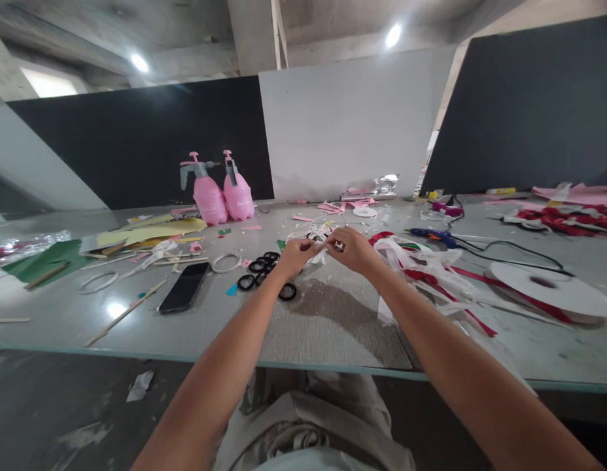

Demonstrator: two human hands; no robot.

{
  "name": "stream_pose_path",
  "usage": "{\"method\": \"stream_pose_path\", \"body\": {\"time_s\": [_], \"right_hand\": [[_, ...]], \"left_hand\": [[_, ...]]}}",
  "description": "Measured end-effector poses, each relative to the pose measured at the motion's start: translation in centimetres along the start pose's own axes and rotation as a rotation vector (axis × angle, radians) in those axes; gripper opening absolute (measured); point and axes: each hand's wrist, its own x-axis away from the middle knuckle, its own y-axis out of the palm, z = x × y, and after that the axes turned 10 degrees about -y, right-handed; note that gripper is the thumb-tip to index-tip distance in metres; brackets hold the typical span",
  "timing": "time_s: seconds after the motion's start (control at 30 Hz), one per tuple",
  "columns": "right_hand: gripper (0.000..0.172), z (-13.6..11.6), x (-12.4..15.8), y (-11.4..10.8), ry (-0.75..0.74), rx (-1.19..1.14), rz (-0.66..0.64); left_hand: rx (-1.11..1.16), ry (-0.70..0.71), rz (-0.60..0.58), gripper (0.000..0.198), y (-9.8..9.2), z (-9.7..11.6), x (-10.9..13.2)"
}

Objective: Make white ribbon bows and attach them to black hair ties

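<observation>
left hand (294, 252) and right hand (353, 249) both pinched shut on ribbon (321, 254); fold looks half formed. rings (259, 266) untouched, pile (424, 263) at right.

— What do we log first?
— Spray bottles (210, 196): pink, grey triggers. Ribbon strip (319, 252): white.
— We also list rings (264, 265), black, and a phone (184, 288), black.
— We add a green sheet (43, 261), a yellow sheet (151, 232), a white ribbon spool (553, 288) with red at its edge, and a blue glue gun (431, 234).
</observation>
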Motion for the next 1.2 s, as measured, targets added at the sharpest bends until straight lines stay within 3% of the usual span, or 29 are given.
{"method": "stream_pose_path", "body": {"time_s": [0.27,0.5,0.67,0.8,0.9,0.97,1.03,1.2], "right_hand": [[0.011,-0.4,-0.1,-0.2,0.011,0.052,-0.041],[0.009,0.7,0.1,-0.5,0.233,0.118,-0.057],[0.025,1.2,0.2,-0.6,0.327,0.121,-0.053],[0.024,0.6,-0.1,-0.4,0.243,-0.199,0.068],[0.037,-0.3,-0.3,0.0,0.199,-0.545,0.035],[0.038,-0.8,-0.4,0.3,0.246,-0.595,-0.038],[0.028,-0.9,-0.4,0.5,0.316,-0.553,-0.078],[0.03,-0.4,-0.5,-0.5,0.48,-0.801,0.018]], "left_hand": [[-0.058,0.007,-0.018,0.045,0.1,-0.1,0.0],[-0.023,0.011,-0.027,0.04,0.1,-0.4,-0.1],[0.115,-0.069,-0.05,0.04,0.4,-0.5,-0.1],[0.293,-0.151,-0.082,0.044,0.5,-0.2,0.1],[0.383,-0.171,-0.081,0.046,0.4,0.2,0.3],[0.393,-0.176,-0.071,0.047,0.4,0.3,0.4],[0.357,-0.172,-0.072,0.049,0.3,0.3,0.4],[0.319,-0.113,-0.077,0.048,0.2,0.5,0.2]]}}
